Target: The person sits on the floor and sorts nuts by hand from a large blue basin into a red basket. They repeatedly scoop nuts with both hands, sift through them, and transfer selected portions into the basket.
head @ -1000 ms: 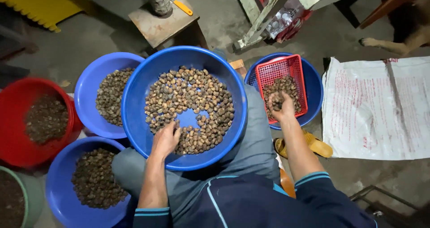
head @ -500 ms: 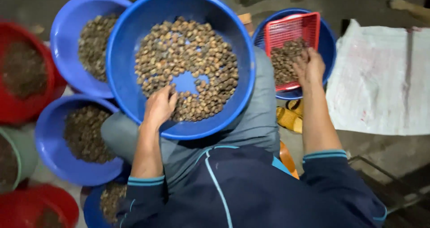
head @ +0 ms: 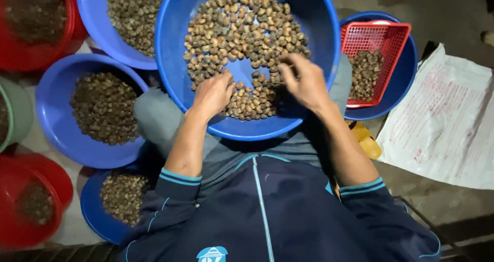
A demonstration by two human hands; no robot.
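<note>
- Both hands sit in the big blue basin [head: 319,61] on the person's lap: the left hand [head: 213,95] lies palm down with its fingers spread loosely on the nuts, its grip closed on nothing that shows; the right hand [head: 303,79] hovers just over the pile with fingers curled, and whether it pinches a nut cannot be told.
- Brown nuts [head: 242,30] fill most of the basin, with a bare blue patch between the two hands.
- Likely slip: the basin rests only on the knees, so a hard push from either hand could tip it and spill nuts over the near rim onto the floor.
- Another risk: the tubs stand close together, so a nut tossed carelessly could land in the wrong one.
- To the right, touching the basin's side, a red mesh basket [head: 378,38] leans inside a smaller blue bowl [head: 406,82] holding darker pieces.
- To the left are three more blue basins [head: 51,118] of nuts, red tubs [head: 31,61], and a green rim at the frame edge.
- A printed white sack [head: 442,123] lies on the floor at far right; a yellow sandal [head: 366,141] is beside the knee.
</note>
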